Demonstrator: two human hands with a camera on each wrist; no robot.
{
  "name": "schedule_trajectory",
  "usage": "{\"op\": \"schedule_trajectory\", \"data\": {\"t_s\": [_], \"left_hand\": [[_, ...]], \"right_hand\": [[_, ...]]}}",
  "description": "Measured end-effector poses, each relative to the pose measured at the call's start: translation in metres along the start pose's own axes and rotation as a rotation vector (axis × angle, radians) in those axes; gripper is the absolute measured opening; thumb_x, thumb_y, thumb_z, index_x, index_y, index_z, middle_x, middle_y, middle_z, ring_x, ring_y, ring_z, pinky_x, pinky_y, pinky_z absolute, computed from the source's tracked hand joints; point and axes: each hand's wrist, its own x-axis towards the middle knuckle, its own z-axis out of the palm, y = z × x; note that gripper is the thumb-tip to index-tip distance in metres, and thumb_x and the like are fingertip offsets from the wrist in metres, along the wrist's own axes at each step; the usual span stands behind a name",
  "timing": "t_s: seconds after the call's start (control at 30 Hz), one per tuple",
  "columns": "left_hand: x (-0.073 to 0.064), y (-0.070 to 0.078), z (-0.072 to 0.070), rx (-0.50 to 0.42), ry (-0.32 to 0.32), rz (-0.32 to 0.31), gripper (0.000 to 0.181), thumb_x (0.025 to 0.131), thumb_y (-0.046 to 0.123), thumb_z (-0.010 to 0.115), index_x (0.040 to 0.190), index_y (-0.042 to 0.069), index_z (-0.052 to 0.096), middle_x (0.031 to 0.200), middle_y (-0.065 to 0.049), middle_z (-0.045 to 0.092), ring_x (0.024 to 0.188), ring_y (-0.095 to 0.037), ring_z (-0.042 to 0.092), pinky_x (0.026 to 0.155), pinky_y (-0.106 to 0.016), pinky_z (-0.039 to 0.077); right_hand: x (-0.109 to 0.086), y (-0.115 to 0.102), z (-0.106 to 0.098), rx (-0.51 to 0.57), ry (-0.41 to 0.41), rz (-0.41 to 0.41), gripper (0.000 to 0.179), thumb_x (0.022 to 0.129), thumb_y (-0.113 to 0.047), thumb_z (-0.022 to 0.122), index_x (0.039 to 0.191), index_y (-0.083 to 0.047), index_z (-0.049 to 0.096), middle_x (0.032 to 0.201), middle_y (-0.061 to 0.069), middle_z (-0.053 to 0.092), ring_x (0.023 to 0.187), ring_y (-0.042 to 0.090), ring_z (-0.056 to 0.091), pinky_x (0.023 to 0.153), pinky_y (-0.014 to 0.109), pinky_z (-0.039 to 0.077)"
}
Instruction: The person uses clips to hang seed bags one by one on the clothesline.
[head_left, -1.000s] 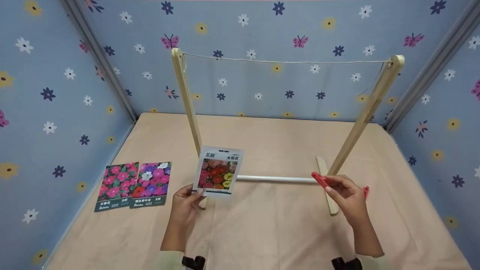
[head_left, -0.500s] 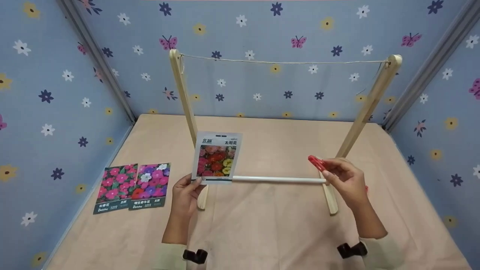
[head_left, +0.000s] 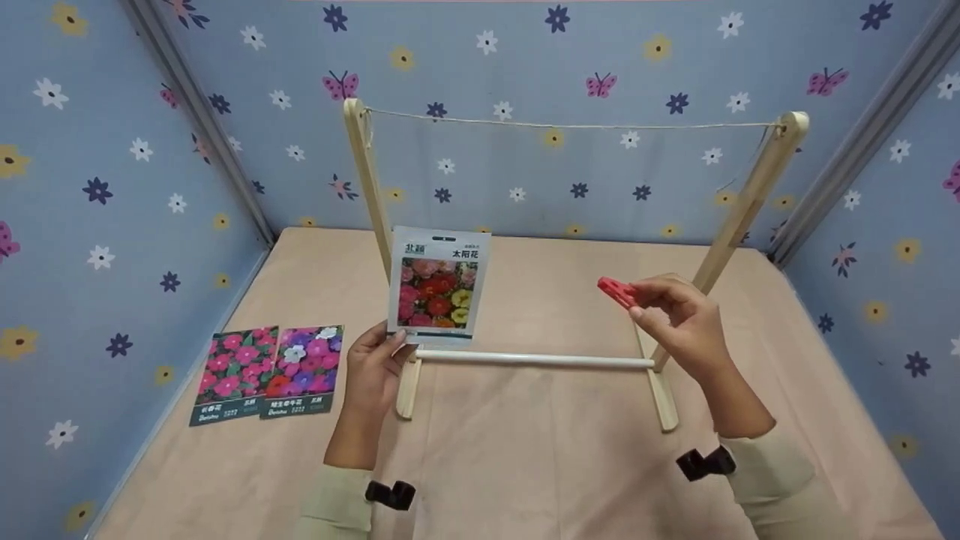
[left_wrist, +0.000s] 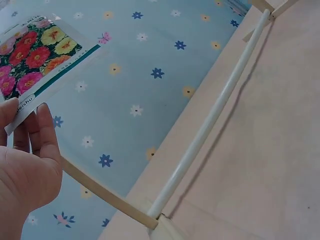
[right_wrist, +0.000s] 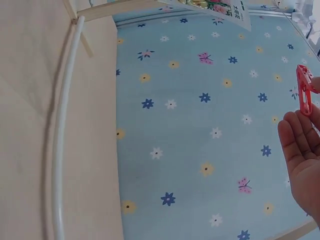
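My left hand (head_left: 373, 367) pinches the lower left corner of a white flower seed packet (head_left: 439, 289), thumb in front. The packet stands upright, its picture of red, pink and yellow flowers facing me. In the left wrist view, the fingers lie behind the packet's (left_wrist: 35, 60) bottom edge. A red clothespin (head_left: 618, 293) is pinched between the thumb and fingers of my right hand (head_left: 686, 322), pointing up to the left. The right wrist view shows the same clothespin (right_wrist: 304, 90) at the fingertips. Both hands are raised in front of a wooden stand with a string (head_left: 570, 124) across its top.
Two more flower seed packets, a pink one (head_left: 238, 364) and a purple-pink one (head_left: 306, 367), lie overlapping on the table at the left. The stand has a left post (head_left: 367, 180), a right post (head_left: 750, 195) and a white crossbar (head_left: 540, 360) low down.
Both hands have risen, the left carrying the seed packet up toward the string. My right hand has brought the clothespin up and slightly left. The packets on the table have stayed put.
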Motion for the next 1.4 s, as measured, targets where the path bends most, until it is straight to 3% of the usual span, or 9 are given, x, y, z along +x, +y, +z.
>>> {"op": "schedule_trajectory", "data": {"t_s": [0.27,0.57,0.73,0.9,1.0,1.13,1.4], "left_hand": [[0.009,0.006,0.016,0.030,-0.020,0.042,0.025,0.092,-0.010,0.059,0.103,0.006,0.075,0.103,-0.012,0.070,0.091,-0.021,0.070,0.086,-0.034,0.056],[0.020,0.011,0.033,0.038,0.011,0.072,0.027,0.093,-0.011,0.056,0.102,0.005,0.075,0.101,-0.011,0.070,0.089,-0.021,0.070,0.085,-0.034,0.057],[0.027,0.015,0.043,0.016,0.006,0.094,0.026,0.092,-0.011,0.057,0.102,0.005,0.075,0.102,-0.011,0.071,0.088,-0.021,0.070,0.082,-0.033,0.058],[0.033,0.017,0.051,0.028,-0.008,0.097,0.025,0.093,-0.009,0.058,0.103,0.006,0.075,0.103,-0.010,0.071,0.090,-0.021,0.070,0.081,-0.033,0.058],[0.035,0.018,0.055,0.047,-0.002,0.091,0.027,0.093,-0.009,0.057,0.103,0.008,0.076,0.104,-0.010,0.070,0.091,-0.022,0.069,0.082,-0.034,0.058],[0.038,0.020,0.059,0.035,-0.003,0.094,0.028,0.093,-0.010,0.056,0.103,0.008,0.076,0.104,-0.011,0.070,0.092,-0.022,0.069,0.082,-0.034,0.058],[0.041,0.029,0.067,0.016,-0.043,0.128,0.025,0.093,-0.009,0.057,0.102,0.007,0.075,0.100,-0.010,0.069,0.087,-0.020,0.070,0.078,-0.032,0.059]], "right_hand": [[0.031,-0.008,0.006,-0.092,-0.030,-0.032,0.030,0.081,0.014,0.068,0.111,0.009,0.066,0.101,0.017,0.063,0.089,0.019,0.063,0.082,0.023,0.055],[0.068,-0.019,0.019,-0.125,-0.087,-0.101,0.030,0.084,0.012,0.066,0.114,0.013,0.063,0.106,0.017,0.060,0.092,0.020,0.061,0.085,0.023,0.053],[0.089,-0.027,0.026,-0.123,-0.108,-0.102,0.029,0.083,0.014,0.067,0.111,0.011,0.065,0.104,0.017,0.061,0.092,0.016,0.061,0.087,0.024,0.053],[0.107,-0.034,0.029,-0.131,-0.130,-0.132,0.028,0.081,0.017,0.066,0.109,0.015,0.064,0.102,0.025,0.060,0.090,0.016,0.062,0.085,0.025,0.054],[0.118,-0.037,0.030,-0.140,-0.157,-0.117,0.026,0.083,0.013,0.066,0.109,0.013,0.065,0.103,0.021,0.062,0.090,0.015,0.062,0.085,0.024,0.054],[0.131,-0.044,0.032,-0.210,-0.210,-0.130,0.027,0.089,0.002,0.068,0.115,0.009,0.065,0.106,0.014,0.064,0.093,0.015,0.062,0.086,0.023,0.054],[0.155,-0.055,0.045,-0.381,-0.278,-0.250,0.029,0.091,-0.006,0.068,0.117,0.007,0.065,0.107,0.015,0.063,0.094,0.014,0.060,0.087,0.021,0.052]]}}
